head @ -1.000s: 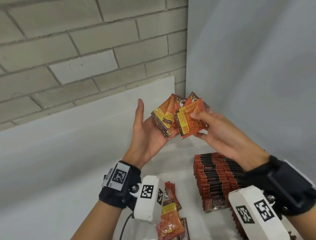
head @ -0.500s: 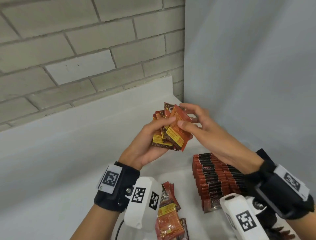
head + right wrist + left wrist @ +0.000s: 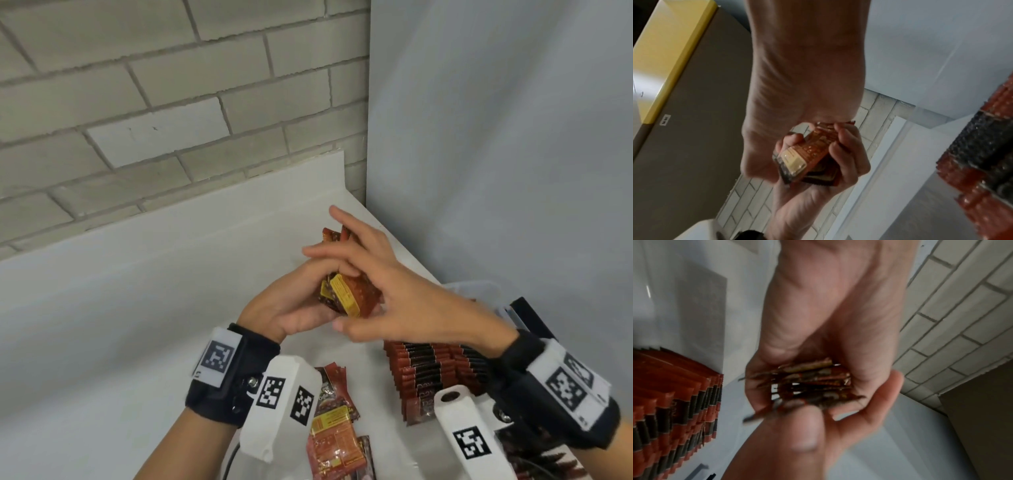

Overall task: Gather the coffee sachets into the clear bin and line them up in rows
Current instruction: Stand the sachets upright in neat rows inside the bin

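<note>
A stack of orange-brown coffee sachets [image 3: 356, 294] is held upright above the counter; my left hand [image 3: 291, 308] grips it from the left, fingers curled round it. My right hand [image 3: 394, 291] lies over the stack with fingers straight and spread, its thumb against the lower edge. The left wrist view shows the sachet stack [image 3: 812, 382] edge-on in the palm; the right wrist view shows the stack [image 3: 809, 154] inside the left fingers. Below the hands, rows of sachets [image 3: 435, 370] stand lined up in the clear bin [image 3: 486, 291]. Loose sachets [image 3: 332, 421] lie on the counter.
A white counter [image 3: 137, 342] with a raised back edge meets a brick wall [image 3: 171, 102]. A grey panel [image 3: 496, 137] closes the right side. A black object [image 3: 524, 315] sits behind the bin. A yellow-and-brown box [image 3: 674, 65] shows in the right wrist view.
Both hands have come down towards the counter. The sachets my right hand held apart have joined the left hand's stack, and the right hand now covers it.
</note>
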`<action>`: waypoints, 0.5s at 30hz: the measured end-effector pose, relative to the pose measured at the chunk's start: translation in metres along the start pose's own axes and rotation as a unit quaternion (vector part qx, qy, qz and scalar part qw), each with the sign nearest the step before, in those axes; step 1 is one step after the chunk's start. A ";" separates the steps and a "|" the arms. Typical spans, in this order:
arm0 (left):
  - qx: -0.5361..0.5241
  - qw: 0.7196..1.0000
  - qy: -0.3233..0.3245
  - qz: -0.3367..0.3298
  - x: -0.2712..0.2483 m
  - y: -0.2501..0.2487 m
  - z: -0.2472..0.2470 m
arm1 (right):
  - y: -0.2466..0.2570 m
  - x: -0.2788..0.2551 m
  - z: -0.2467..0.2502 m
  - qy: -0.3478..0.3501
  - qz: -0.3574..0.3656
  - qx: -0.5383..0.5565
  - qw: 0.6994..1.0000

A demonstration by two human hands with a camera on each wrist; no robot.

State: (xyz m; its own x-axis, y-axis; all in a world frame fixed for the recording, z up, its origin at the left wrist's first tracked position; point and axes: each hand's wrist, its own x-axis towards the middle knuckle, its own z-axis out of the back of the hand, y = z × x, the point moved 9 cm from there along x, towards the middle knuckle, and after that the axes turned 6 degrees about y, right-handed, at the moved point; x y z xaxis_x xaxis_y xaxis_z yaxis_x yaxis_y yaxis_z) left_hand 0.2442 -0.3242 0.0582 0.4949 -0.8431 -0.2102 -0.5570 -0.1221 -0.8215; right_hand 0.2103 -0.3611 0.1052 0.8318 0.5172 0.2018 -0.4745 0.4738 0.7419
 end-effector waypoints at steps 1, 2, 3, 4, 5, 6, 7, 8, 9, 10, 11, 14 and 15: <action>0.014 1.000 -0.008 -0.001 -0.001 0.000 -0.001 | -0.001 0.000 -0.004 0.011 -0.011 -0.001 1.000; 0.024 1.000 -0.014 -0.006 -0.001 -0.002 -0.002 | -0.003 0.000 -0.005 0.007 -0.022 -0.006 1.000; 0.033 0.999 -0.020 -0.015 -0.001 -0.004 -0.004 | -0.004 0.001 -0.004 -0.005 -0.031 -0.014 0.999; 0.045 0.998 -0.027 -0.025 -0.001 -0.006 -0.004 | -0.006 0.001 -0.002 -0.019 -0.039 -0.022 0.999; 0.055 0.998 -0.027 -0.033 0.000 -0.007 -0.003 | -0.008 0.001 -0.001 -0.029 -0.048 -0.032 0.998; 0.059 0.997 -0.026 -0.041 0.000 -0.008 -0.002 | -0.011 0.000 0.001 -0.034 -0.055 -0.047 0.997; 0.060 0.997 -0.019 -0.046 0.000 -0.008 -0.003 | -0.012 0.000 0.003 -0.040 -0.056 -0.066 0.995; 0.062 0.997 -0.008 -0.049 0.000 -0.008 -0.004 | -0.011 0.000 0.006 -0.046 -0.049 -0.085 0.994; 0.063 0.997 0.000 -0.047 0.000 -0.007 -0.004 | -0.010 0.000 0.008 -0.054 -0.039 -0.098 0.993; 0.064 0.997 0.006 -0.046 0.000 -0.007 -0.006 | -0.008 0.000 0.010 -0.059 -0.029 -0.102 0.993; 0.061 0.997 0.006 -0.044 -0.001 -0.007 -0.007 | -0.008 0.000 0.010 -0.059 -0.024 -0.095 0.993; 0.048 0.998 -0.010 -0.034 -0.004 -0.009 -0.005 | -0.016 0.000 0.005 -0.033 -0.048 0.008 0.998; 0.044 0.998 -0.009 -0.034 -0.004 -0.010 -0.004 | -0.019 0.000 0.003 -0.023 -0.055 0.039 0.997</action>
State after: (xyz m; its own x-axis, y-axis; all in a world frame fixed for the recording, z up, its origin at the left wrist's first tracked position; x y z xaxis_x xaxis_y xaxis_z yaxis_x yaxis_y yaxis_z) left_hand 0.2451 -0.3219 0.0696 0.5426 -0.8245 -0.1605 -0.4608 -0.1324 -0.8776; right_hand 0.2195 -0.3719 0.0930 0.8905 0.4317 0.1437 -0.3572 0.4678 0.8084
